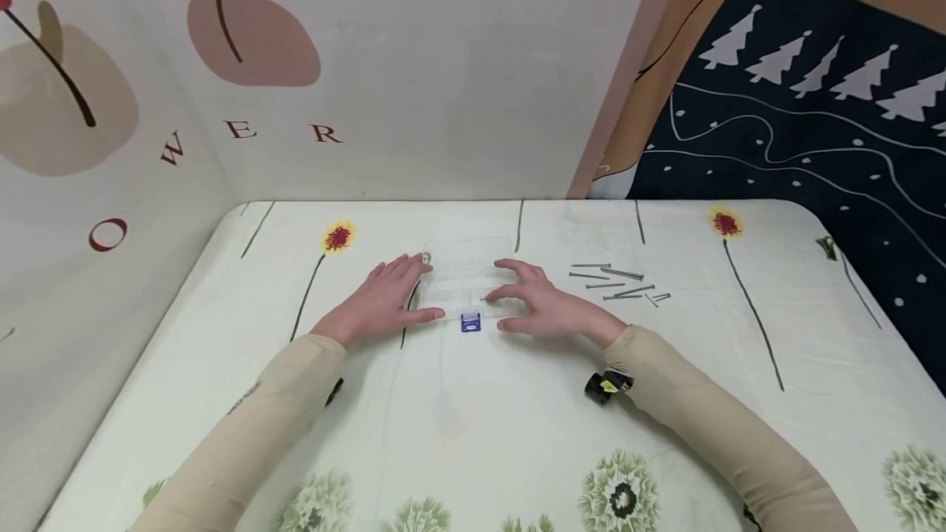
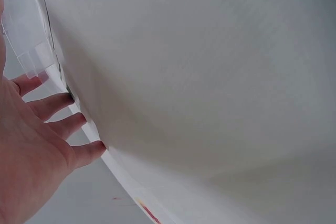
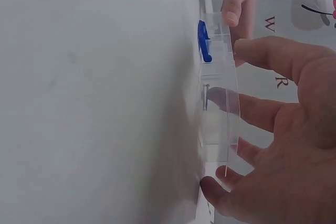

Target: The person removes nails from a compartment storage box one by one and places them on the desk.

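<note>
A clear plastic box (image 1: pixel 443 298) with a blue latch (image 1: pixel 470 321) at its front lies on the table between the two hands. My left hand (image 1: pixel 384 298) rests at its left side, fingers spread and thumb along the front corner. At the right side is my right hand (image 1: pixel 543 302), with its fingers spread and gently bent around the box. One of its fingertips is right at a small metal screw or nail (image 3: pixel 205 97) seen through the box wall in the right wrist view. Its thumb (image 3: pixel 262 51) lies by the front edge, apart from that finger.
Several loose nails (image 1: pixel 621 274) lie on the table right of the box, with a few smaller metal pieces (image 1: pixel 658 298) nearest the right forearm. A flower-printed cloth (image 1: pixel 458 433) covers the table. Printed hangings (image 1: pixel 458 89) stand behind and to the left.
</note>
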{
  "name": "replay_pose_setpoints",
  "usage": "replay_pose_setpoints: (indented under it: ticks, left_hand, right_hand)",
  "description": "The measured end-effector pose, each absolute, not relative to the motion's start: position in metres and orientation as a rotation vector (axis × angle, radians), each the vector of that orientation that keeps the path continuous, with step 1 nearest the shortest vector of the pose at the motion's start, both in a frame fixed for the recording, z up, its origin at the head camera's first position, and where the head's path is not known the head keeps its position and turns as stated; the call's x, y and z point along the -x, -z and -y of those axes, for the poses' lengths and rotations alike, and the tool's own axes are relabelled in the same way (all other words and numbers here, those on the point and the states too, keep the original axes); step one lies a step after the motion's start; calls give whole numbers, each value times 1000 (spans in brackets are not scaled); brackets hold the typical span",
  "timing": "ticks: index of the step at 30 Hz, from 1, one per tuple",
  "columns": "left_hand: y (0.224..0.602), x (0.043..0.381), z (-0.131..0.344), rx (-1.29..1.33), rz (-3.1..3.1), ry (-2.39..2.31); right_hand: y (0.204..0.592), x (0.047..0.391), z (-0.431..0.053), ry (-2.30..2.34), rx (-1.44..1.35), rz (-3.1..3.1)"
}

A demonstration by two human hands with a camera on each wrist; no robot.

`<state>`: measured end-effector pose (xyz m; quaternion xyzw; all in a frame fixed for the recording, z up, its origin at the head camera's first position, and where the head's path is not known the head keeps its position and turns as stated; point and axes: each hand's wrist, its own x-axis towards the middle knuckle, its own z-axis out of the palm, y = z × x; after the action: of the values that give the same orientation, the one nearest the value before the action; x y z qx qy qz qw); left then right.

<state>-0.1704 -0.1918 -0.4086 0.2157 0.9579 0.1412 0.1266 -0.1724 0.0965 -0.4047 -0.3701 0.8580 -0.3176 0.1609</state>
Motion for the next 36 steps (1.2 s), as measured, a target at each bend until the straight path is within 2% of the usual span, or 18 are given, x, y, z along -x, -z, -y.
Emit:
replay_pose_setpoints:
  ticks: [36]
  left_hand:
    - [409,171,193,-621,-2778,-400]
  right_hand:
    - [405,177,-98,1011,1014,-2424]
